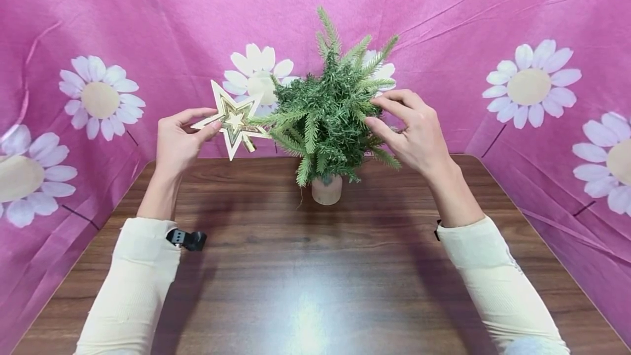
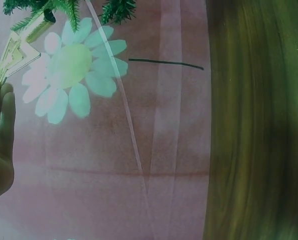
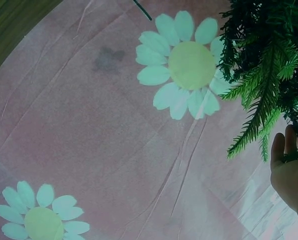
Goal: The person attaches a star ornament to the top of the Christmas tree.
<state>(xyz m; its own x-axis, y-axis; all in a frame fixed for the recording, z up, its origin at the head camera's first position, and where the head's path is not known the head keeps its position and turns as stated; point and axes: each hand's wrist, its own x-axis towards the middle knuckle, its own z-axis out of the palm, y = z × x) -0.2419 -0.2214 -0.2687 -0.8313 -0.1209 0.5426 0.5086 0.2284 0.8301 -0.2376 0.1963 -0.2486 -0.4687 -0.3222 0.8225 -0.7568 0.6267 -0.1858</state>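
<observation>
A gold star tree topper point(image 1: 234, 120) with a short tube at its base is pinched by one point between the thumb and fingers of my left hand point(image 1: 179, 138). The topper is held up at the left side of a small artificial Christmas tree point(image 1: 335, 119), its right tip close to the branches. In the left wrist view, part of the topper point(image 2: 14, 57) shows above the left fingers. At the tree's right side, my right hand point(image 1: 411, 130) touches the foliage with thumb and fingertips spread apart. Branches hide some right fingertips in the right wrist view.
The tree stands on a pale round base point(image 1: 327, 189) near the back of a brown wooden table point(image 1: 276, 267). Behind and beside the table hangs a pink cloth point(image 1: 187, 15) printed with white daisies. Black wrist straps point(image 1: 187, 239) show at the sleeve cuffs.
</observation>
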